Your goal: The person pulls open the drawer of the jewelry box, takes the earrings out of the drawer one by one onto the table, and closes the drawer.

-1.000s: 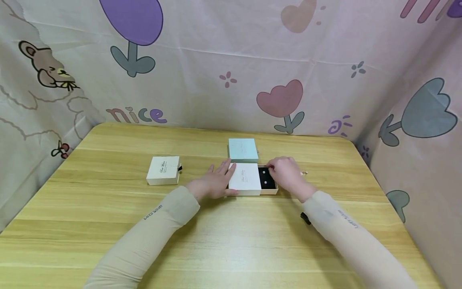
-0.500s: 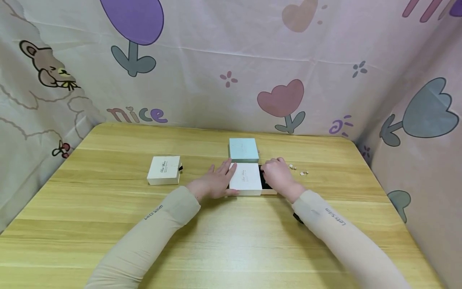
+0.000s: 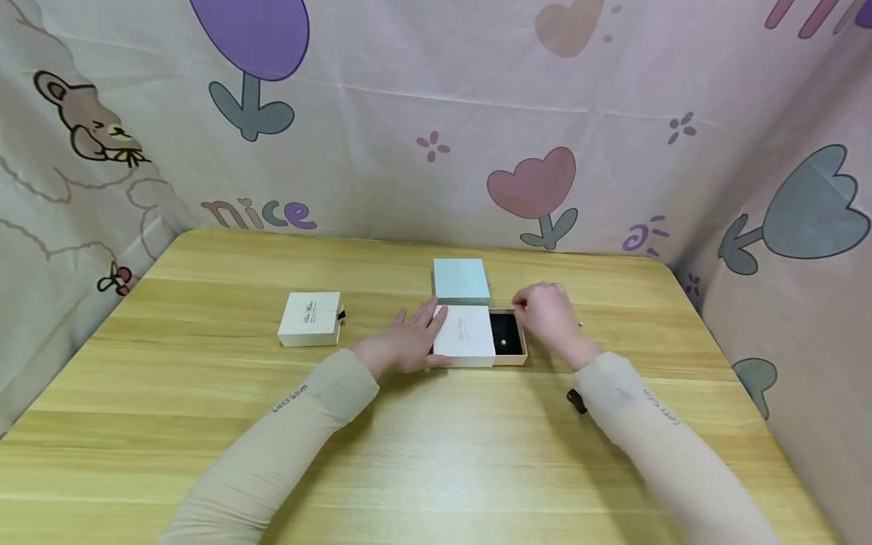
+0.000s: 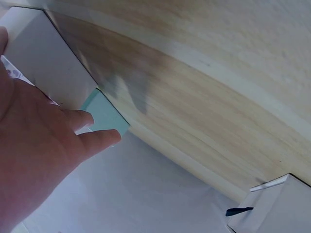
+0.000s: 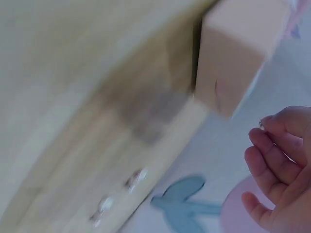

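A white jewelry box (image 3: 465, 333) lies on the table with its drawer slid partly out to the right. My left hand (image 3: 405, 343) rests on the left side of its sleeve, fingers spread and straight. One pearl stud (image 3: 503, 342) shows on the drawer's black pad (image 3: 506, 328). Just past the drawer's far right corner, my right hand (image 3: 547, 314) is held with thumb and forefinger together. The right wrist view shows them pinching a tiny shiny stud earring (image 5: 261, 124), mostly covered by the fingertips; the other fingers are loosely curled.
Behind the white box, a light blue box (image 3: 461, 280) stands close against it. Farther left is a cream box (image 3: 309, 318) with a black ribbon tab. Two small earrings (image 5: 135, 179) lie on the table right of the drawer. A printed cloth (image 3: 381, 189) hangs behind.
My right hand reached left into the drawer, then drew back to the right with a stud earring. Two studs showed on the pad before; one shows now. My left hand stayed put.
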`<state>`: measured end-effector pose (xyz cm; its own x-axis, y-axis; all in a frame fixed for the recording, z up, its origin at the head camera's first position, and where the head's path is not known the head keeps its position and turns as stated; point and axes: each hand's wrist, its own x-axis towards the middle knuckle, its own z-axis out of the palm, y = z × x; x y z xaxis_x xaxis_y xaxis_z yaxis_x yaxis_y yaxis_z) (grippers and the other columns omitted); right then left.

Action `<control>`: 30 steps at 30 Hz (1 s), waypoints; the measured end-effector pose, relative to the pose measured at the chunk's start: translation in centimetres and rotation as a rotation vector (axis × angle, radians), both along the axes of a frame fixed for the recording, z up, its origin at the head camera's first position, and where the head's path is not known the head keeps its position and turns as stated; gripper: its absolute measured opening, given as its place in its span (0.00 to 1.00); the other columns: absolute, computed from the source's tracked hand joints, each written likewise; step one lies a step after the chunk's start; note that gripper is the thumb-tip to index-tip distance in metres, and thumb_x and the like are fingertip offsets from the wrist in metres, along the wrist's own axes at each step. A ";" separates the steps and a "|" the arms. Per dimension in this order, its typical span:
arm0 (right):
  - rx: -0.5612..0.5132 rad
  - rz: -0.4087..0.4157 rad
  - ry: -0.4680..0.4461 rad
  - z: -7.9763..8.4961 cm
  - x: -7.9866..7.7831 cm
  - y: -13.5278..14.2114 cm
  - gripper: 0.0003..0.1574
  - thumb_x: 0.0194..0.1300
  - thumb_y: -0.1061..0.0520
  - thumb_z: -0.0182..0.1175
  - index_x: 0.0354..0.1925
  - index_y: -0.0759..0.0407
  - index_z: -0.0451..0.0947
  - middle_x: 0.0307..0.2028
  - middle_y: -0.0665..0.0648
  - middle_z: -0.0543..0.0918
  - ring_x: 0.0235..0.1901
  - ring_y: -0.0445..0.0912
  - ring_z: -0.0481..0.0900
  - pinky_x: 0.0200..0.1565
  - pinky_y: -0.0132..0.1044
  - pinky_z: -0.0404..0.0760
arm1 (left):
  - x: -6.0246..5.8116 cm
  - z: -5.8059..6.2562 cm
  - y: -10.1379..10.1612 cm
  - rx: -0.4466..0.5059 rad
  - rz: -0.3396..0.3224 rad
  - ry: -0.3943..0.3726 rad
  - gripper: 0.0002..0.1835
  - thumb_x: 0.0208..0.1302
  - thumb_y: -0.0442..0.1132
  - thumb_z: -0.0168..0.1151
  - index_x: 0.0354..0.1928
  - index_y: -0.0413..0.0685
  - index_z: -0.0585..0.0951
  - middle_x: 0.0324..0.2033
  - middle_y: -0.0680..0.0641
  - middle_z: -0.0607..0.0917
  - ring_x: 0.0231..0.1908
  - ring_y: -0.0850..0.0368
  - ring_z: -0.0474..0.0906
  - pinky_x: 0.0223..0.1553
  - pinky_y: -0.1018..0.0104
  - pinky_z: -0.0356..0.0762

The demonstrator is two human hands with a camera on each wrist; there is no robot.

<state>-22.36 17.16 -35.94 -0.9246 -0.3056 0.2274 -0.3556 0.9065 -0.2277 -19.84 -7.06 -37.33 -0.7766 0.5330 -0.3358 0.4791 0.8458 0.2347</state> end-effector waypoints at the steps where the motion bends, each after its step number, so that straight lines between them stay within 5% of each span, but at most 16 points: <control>1: -0.020 -0.028 -0.015 0.2 -0.2 0.6 0.09 0.57 0.64 0.58 0.35 0.64 0.85 0.36 0.61 0.87 0.40 0.56 0.83 0.54 0.53 0.68 | 0.0 0.1 0.0 -0.002 0.001 0.000 0.50 0.64 0.65 0.46 0.73 0.45 0.36 0.73 0.41 0.31 0.74 0.48 0.32 0.70 0.41 0.38; 13: -0.134 -0.314 -0.231 -1.1 -1.9 7.5 0.15 0.62 0.60 0.53 0.43 0.65 0.82 0.45 0.66 0.84 0.49 0.62 0.78 0.57 0.57 0.58 | 0.2 0.3 -0.1 -0.005 -0.011 0.006 0.49 0.64 0.66 0.45 0.73 0.45 0.36 0.73 0.40 0.32 0.73 0.47 0.33 0.70 0.42 0.40; 30: 0.034 -0.338 -0.325 -2.4 -2.5 8.9 0.13 0.61 0.60 0.54 0.39 0.63 0.83 0.44 0.65 0.84 0.47 0.62 0.77 0.52 0.58 0.60 | 0.2 0.2 0.0 -0.006 -0.001 0.001 0.49 0.64 0.65 0.45 0.74 0.46 0.37 0.73 0.41 0.32 0.74 0.47 0.32 0.71 0.43 0.39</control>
